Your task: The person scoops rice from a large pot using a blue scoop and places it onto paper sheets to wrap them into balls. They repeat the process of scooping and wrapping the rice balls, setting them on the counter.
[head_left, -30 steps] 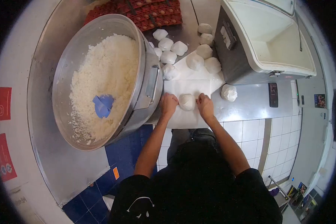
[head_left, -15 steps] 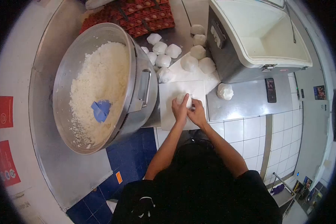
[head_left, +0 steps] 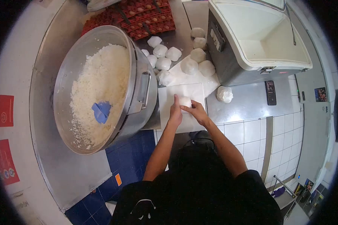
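A white wrapped rice bundle (head_left: 184, 101) is between my two hands, above a stack of white paper sheets (head_left: 171, 98). My left hand (head_left: 175, 113) cups its left side, thumb pointing up. From the right, my right hand (head_left: 197, 112) grips the bundle's lower edge with thumb and fingers. A finished-looking round rice bundle (head_left: 225, 94) sits on the steel table to the right. Several more white bundles (head_left: 163, 63) are grouped beyond the sheets. To the left, loose white rice (head_left: 97, 78) fills a large metal pot (head_left: 133, 80), with a blue scoop (head_left: 101, 111) resting in it.
An open grey cooler box (head_left: 233, 69) with a white inside stands at the back right. Near the table's front edge lies a dark phone (head_left: 270, 93). Red egg trays (head_left: 146, 18) are stacked at the back. The pot's handle (head_left: 146, 90) faces the paper sheets.
Both hands have shifted around the bundle: my left hand has moved slightly left and its thumb has come off the top. More of the bundle's rounded white top shows.
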The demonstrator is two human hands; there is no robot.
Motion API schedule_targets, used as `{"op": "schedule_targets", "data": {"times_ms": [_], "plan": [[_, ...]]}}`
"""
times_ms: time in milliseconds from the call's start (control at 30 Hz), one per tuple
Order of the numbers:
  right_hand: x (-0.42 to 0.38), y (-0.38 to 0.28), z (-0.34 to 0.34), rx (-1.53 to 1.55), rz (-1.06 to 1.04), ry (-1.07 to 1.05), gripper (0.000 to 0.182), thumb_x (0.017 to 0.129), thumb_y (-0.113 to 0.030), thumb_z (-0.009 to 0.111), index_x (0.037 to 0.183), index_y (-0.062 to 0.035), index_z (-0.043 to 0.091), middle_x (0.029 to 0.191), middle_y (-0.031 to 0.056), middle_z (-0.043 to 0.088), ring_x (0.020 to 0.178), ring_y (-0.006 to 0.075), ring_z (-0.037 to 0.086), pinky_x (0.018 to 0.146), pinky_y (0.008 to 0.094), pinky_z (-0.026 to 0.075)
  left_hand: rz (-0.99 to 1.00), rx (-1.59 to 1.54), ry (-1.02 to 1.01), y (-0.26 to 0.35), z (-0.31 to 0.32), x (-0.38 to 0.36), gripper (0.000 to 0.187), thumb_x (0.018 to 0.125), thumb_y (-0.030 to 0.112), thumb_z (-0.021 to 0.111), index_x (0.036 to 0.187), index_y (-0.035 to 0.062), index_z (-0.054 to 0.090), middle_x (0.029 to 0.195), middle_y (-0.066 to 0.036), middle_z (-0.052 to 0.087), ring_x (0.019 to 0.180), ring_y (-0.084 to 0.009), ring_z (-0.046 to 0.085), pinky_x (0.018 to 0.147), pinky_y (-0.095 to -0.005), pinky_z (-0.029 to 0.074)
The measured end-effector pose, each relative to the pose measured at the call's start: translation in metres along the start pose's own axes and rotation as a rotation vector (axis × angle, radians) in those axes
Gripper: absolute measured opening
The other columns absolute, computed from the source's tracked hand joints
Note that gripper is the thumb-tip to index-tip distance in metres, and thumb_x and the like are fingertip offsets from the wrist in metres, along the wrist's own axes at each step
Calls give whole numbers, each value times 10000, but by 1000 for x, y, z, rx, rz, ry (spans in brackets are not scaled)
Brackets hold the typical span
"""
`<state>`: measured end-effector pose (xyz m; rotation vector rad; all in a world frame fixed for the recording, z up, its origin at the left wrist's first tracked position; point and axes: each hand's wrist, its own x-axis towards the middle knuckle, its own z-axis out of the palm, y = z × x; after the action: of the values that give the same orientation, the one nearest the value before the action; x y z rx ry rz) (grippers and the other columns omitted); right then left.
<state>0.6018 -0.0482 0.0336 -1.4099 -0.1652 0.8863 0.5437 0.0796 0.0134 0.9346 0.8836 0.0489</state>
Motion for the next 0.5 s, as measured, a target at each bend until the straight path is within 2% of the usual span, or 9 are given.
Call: {"op": "schedule_targets", "data": {"times_ms": [33, 133, 233, 267, 333, 367, 433, 467, 500], "plan": [[-2, -3, 2, 45, -10, -15, 526, 838, -319, 803, 1198, 34, 650, 983, 69, 682, 842, 131, 596, 705, 276, 469, -69, -15, -43, 8, 2, -8, 785, 974, 688, 391, 1361, 14, 497, 1287, -108, 578, 1207, -219, 529, 1067, -368, 358], [-3, -8, 4, 104, 21, 63, 499, 854, -298, 786, 1196, 38, 648, 976, 56, 676, 778, 136, 586, 690, 269, 467, 18, -79, -115, 8, 8, -9, 861, 955, 754, 282, 1447, 59, 411, 1362, -123, 532, 1257, -244, 510, 1092, -398, 344], [1, -10, 1, 235, 189, 109, 488, 855, -315, 782, 1160, 43, 653, 956, 50, 671, 789, 151, 597, 766, 272, 485, -3, -137, -126, 11, 7, -7, 916, 927, 797, 258, 1504, 89, 325, 1418, -124, 490, 1304, -260, 475, 1100, -442, 336], [2, -9, 1, 233, 185, 104, 488, 855, -315, 782, 1160, 43, 653, 956, 50, 671, 789, 151, 597, 766, 272, 485, 3, -138, -125, 13, 4, -7, 916, 927, 797, 258, 1504, 89, 325, 1418, -124, 490, 1304, -260, 475, 1100, -442, 336], [5, -8, 0, 297, 282, 296, 606, 795, -363, 832, 1164, 62, 607, 976, 78, 650, 826, 172, 596, 801, 266, 486, 66, 45, 0, 5, -12, -4, 837, 932, 728, 426, 1463, 82, 412, 1462, -162, 442, 1333, -311, 438, 1114, -493, 307], [7, -5, -1, 296, 277, 296, 606, 795, -363, 832, 1164, 62, 607, 976, 78, 650, 826, 172, 596, 801, 266, 486, 70, 45, -3, -2, -26, -7, 837, 932, 728, 426, 1463, 82, 412, 1462, -162, 442, 1333, -311, 438, 1114, -493, 307], [16, 4, -8, 185, 236, 544, 844, 712, -480, 870, 1261, 32, 487, 1154, 146, 579, 969, 216, 588, 785, 276, 445, 675, 1138, 85, -18, -56, -14, 872, 855, 644, 631, 1506, 117, 386, 1552, -201, 323, 1427, -393, 310, 1138, -572, 254], [22, 1, -14, 186, 230, 541, 844, 712, -480, 870, 1261, 33, 487, 1154, 146, 579, 969, 216, 588, 785, 276, 445, 681, 1138, 88, -18, -52, -26, 872, 855, 644, 631, 1506, 117, 386, 1552, -201, 323, 1427, -393, 310, 1138, -572, 254], [27, -3, -22, 32, 150, 633, 828, 700, -482, 880, 1215, 40, 496, 1116, 148, 582, 939, 206, 589, 760, 284, 456, 660, 1360, 97, -16, -42, -45, 895, 805, 601, 696, 1510, 141, 391, 1569, -216, 285, 1444, -426, 256, 1133, -615, 229]]}}
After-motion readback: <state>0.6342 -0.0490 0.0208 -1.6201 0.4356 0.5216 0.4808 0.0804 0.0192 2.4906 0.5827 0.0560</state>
